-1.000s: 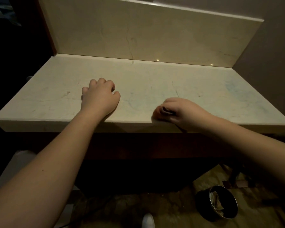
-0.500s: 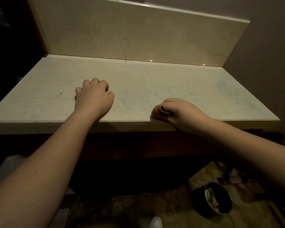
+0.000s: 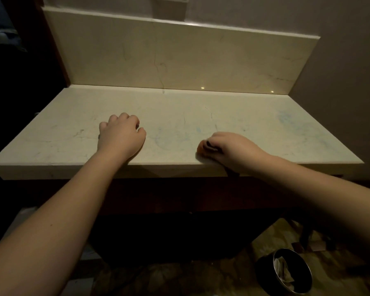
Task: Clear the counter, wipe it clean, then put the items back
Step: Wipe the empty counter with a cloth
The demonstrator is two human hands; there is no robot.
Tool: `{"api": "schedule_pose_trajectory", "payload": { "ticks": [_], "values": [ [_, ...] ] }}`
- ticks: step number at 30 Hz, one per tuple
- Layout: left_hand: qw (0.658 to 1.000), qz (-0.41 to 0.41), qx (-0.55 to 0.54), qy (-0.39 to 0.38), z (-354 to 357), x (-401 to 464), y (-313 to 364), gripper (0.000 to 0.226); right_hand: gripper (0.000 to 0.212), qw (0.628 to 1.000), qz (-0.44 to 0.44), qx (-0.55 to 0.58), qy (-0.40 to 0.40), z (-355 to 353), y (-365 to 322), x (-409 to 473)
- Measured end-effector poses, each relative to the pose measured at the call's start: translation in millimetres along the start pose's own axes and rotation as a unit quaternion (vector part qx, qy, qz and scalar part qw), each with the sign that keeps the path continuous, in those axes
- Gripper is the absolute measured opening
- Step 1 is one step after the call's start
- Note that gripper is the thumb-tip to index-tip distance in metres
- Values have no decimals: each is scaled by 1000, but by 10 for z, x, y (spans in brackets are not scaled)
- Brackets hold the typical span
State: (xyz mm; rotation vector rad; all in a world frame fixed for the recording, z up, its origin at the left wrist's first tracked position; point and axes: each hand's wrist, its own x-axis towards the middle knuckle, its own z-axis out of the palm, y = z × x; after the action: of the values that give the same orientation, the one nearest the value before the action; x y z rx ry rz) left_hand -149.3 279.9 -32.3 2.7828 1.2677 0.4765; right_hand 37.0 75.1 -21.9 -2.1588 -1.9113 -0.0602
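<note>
While both forearms reach in from below, the left hand point(image 3: 121, 136) rests on the worktop point(image 3: 254, 133) close to its front edge, left of the middle, with the fingers curled under into a loose fist that holds nothing visible. The right hand point(image 3: 233, 150) lies at the front edge, right of the middle, its fingers curled round a small dark and orange thing point(image 3: 205, 147) that it presses against the stone; what that thing is cannot be told, as most of it is hidden under the hand. A dark bit hangs below the edge just under the wrist. Faint bluish smears show on the worktop between the hands and towards the right rear corner. A pale stone upstand point(image 3: 201, 58) runs along the rear edge, with a wall on the right. On the floor below the right front corner stands a round dark bin point(image 3: 286, 274) with crumpled paper inside.
</note>
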Motion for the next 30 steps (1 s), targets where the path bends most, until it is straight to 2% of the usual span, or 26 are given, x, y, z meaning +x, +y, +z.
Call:
{"api": "schedule_pose_trajectory", "payload": {
  "ticks": [3,7,10,14,18,21,26,30],
  "values": [
    [1000,14,11,17,-8,-25,17,35,36,999,-12,1,-44,-140,162,-208],
    [1000,5,13,10,-44,-21,63,32,33,990,120,-40,-62,-298,522,103],
    [1000,0,0,-4,-92,-19,209,34,32,986,153,-48,-41,-234,666,455],
    [998,22,-52,-24,-82,-62,623,37,19,996,77,-18,-42,-143,528,443],
    [996,42,-69,-45,21,-80,952,39,22,997,-9,9,-76,-197,490,65],
    [996,42,-62,-54,89,-66,1077,38,18,996,10,-5,-87,-239,671,198],
    [998,22,-49,-33,168,-91,1107,39,23,995,88,-32,-38,-160,1013,914],
    [998,17,-48,-33,181,-89,1105,40,16,998,28,-7,-55,-99,931,969]
  ]
}}
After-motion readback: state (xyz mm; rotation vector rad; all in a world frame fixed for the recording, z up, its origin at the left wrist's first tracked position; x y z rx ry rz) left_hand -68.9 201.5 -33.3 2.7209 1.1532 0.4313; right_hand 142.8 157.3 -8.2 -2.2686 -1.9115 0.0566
